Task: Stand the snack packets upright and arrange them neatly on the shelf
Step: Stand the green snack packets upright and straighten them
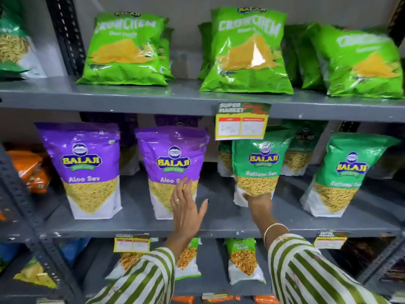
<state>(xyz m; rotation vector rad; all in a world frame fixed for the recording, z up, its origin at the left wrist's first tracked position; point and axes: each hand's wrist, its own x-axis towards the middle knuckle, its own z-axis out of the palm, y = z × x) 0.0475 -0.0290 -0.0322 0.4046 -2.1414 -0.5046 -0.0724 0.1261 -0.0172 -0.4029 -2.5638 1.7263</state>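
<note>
- Four glossy plastic snack pouches stand upright along the front of the grey metal middle shelf (219, 224) in the head view: two purple Aloo Sev pouches, the left (84, 170) and the right (173, 170), then two green Ratlami Sev pouches, the inner one (258, 165) and the far-right one (341, 174).
- Bare shelf shows between every pouch and along the front lip; the widest gap lies between the right purple pouch and the inner green pouch.
- Left hand (186, 207), fingers spread flat, rests against the lower front of the right purple pouch.
- Right hand (259, 205) reaches to the base of the inner green pouch; its fingers are hidden, so I cannot tell the grip.
- More pouches sit behind the front row, in shadow.
- A yellow paper price tag (242, 121) hangs from the upper shelf edge over the inner green pouch's top.
- Puffy lime-green Crunchem bags (247, 53) lean on the upper shelf.
- Green-and-white striped sleeves (306, 270) cover both forearms.
</note>
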